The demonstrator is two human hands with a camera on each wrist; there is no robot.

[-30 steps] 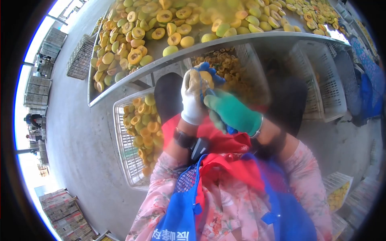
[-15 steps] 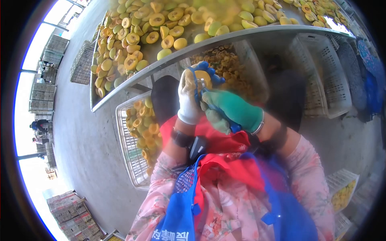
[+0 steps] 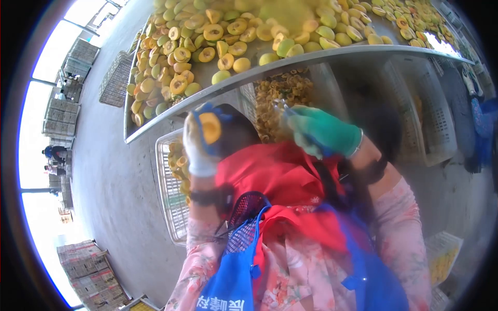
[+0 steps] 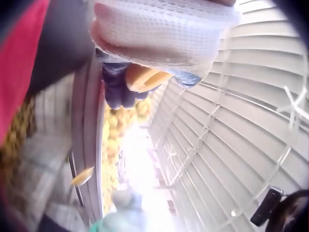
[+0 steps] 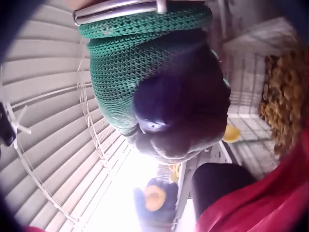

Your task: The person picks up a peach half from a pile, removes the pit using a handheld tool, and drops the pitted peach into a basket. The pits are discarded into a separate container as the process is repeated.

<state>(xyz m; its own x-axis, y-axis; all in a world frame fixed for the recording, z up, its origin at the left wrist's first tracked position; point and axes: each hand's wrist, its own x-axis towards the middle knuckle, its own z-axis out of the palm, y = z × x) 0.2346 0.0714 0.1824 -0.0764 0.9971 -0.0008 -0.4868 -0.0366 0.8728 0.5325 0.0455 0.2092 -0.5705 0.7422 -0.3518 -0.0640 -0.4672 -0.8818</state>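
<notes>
The hands are well apart in front of the body. The left hand [image 3: 196, 147], in a white glove with blue fingers, is raised with its thumb and fingers around a fruit half [image 3: 210, 128], the cut face showing to the head camera. The right hand [image 3: 327, 129], in a green glove, is curled round the blue handle of a small tool [image 3: 280, 104] whose metal tip points toward the bench [image 3: 342, 51].

The bench carries a heap of halved fruit [image 3: 181, 54], and its raised metal rim runs across beyond both hands. Below that rim, a crate of brownish cut pieces [image 3: 277, 92] lies just past the tool tip. A white slatted crate [image 3: 174, 220] holding more halves stands on the floor at the left, partly hidden by the left hand and forearm. A dark-clothed leg [image 3: 238, 129] and a red apron [image 3: 275, 173] fill the space between the arms. In the right wrist view, a small yellow piece [image 5: 231, 134] shows beside the right hand; what supports it, I cannot tell.

The held half is orange-yellow, with a round mark in the middle of its face; blur hides whether that is a hollow.
</notes>
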